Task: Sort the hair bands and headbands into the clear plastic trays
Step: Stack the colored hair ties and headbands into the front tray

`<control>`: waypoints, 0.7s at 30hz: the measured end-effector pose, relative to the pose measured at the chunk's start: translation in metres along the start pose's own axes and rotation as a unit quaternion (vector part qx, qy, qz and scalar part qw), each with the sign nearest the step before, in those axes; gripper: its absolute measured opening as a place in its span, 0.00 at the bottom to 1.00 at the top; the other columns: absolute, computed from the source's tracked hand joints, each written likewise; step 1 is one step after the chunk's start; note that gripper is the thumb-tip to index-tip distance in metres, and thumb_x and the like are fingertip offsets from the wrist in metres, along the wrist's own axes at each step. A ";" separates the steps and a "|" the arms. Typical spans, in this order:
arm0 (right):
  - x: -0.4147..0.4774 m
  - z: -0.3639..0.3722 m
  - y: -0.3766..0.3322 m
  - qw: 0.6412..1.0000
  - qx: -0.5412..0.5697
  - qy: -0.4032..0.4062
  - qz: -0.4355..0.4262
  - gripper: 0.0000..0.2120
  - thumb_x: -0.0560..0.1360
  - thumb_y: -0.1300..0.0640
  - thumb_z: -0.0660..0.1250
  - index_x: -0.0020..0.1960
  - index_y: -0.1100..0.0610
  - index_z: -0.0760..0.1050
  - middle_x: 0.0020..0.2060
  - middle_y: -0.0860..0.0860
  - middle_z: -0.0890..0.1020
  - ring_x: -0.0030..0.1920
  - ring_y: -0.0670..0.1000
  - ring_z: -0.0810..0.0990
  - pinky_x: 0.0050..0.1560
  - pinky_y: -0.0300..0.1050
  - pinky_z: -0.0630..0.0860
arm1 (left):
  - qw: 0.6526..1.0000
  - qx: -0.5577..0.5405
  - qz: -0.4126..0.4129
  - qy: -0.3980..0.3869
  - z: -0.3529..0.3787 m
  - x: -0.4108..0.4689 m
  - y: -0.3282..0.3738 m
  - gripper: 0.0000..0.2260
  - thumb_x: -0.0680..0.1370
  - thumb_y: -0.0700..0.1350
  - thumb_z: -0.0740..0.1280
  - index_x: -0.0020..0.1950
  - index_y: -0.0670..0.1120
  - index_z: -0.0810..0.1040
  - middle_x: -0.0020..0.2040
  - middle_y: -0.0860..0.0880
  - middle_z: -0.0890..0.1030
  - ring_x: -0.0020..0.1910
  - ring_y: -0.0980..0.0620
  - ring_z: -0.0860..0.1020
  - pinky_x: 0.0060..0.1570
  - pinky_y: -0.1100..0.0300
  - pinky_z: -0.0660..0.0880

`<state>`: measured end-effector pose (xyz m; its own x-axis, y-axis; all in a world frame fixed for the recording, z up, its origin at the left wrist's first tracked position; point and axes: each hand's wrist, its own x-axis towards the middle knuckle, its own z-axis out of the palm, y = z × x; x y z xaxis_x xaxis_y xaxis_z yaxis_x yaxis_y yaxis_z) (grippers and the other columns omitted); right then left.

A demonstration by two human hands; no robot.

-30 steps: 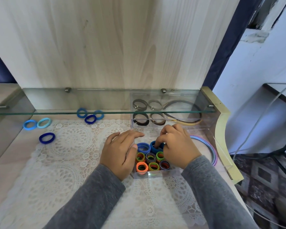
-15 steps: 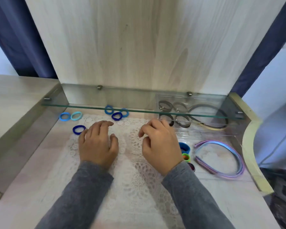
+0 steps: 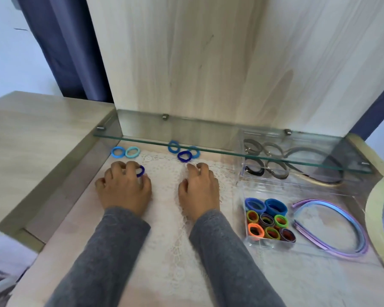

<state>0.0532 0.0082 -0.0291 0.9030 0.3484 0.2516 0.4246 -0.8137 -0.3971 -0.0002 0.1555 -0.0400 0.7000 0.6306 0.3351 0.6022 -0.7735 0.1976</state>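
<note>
**Left hand on a dark blue band, right hand resting on the lace**

The left hand (image 3: 123,189) lies palm down near the worktop's (image 3: 71,227) back left corner. Its fingers are bent over a dark blue hair band (image 3: 141,171) and clamp down on it. Only 1 arc of the band shows, beside the index finger. I cannot tell whether the band has left the surface.

The right hand (image 3: 198,191) rests on the lace mat (image 3: 169,251) at the middle of the worktop. Its fingers are loosely curled and hold nothing.

5 more bands lie loose along the back edge, under the glass shelf (image 3: 208,138):
- A light blue band (image 3: 118,151) and a turquoise band (image 3: 132,152) touch side by side, just behind the left hand.
- A cluster of 3 blue bands (image 3: 184,156) sits behind the right hand.

Toward the right edge, a small clear tray (image 3: 264,243) holds 8 bands stood on edge:
- 2 are blue, at the back.
- 6 smaller ones are orange, green and dark.

Just right of it, purple and blue headbands (image 3: 341,238) lie in a larger clear tray (image 3: 319,220).

Behind both, at the back right corner, another clear tray (image 3: 241,173) holds grey and black bands (image 3: 254,170). A dark headband (image 3: 319,173) lies beside them, partly under the shelf.
</note>
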 end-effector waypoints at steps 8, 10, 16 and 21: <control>0.033 0.016 0.004 0.999 -0.029 0.033 0.026 0.20 0.78 0.57 0.57 0.70 0.51 0.67 0.58 0.56 0.73 0.56 0.56 0.71 0.51 0.51 0.73 | 0.999 -0.002 0.026 -0.020 -0.001 0.002 -0.008 0.12 0.77 0.56 0.60 0.56 0.54 0.76 0.56 0.51 0.75 0.55 0.48 0.73 0.55 0.51 0.65; 0.038 0.018 0.003 0.998 -0.031 0.048 0.032 0.18 0.78 0.56 0.58 0.68 0.50 0.69 0.57 0.55 0.73 0.55 0.56 0.71 0.48 0.51 0.75 | 0.998 -0.024 0.047 -0.023 -0.001 0.001 -0.007 0.11 0.76 0.56 0.61 0.54 0.55 0.77 0.56 0.54 0.76 0.55 0.50 0.74 0.56 0.51 0.64; 0.044 0.022 0.003 0.995 -0.035 0.089 0.024 0.12 0.75 0.56 0.65 0.57 0.52 0.78 0.51 0.55 0.77 0.50 0.57 0.75 0.37 0.48 0.74 | 0.987 -0.109 0.112 -0.041 -0.004 -0.003 -0.004 0.04 0.73 0.52 0.66 0.47 0.56 0.77 0.53 0.60 0.77 0.52 0.54 0.76 0.56 0.53 0.62; 0.046 0.027 0.005 0.992 -0.054 0.110 0.012 0.06 0.70 0.58 0.71 0.47 0.53 0.81 0.42 0.53 0.80 0.41 0.55 0.76 0.30 0.44 0.71 | 0.971 -0.176 0.154 -0.049 -0.002 -0.007 0.002 0.05 0.71 0.50 0.65 0.45 0.58 0.76 0.52 0.64 0.77 0.51 0.60 0.75 0.55 0.57 0.58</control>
<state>0.0985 0.0322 -0.0435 0.8709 0.2277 0.4355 0.3831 -0.8697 -0.3114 -0.0043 0.1494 -0.0399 0.8697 0.3548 0.3432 0.2011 -0.8896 0.4101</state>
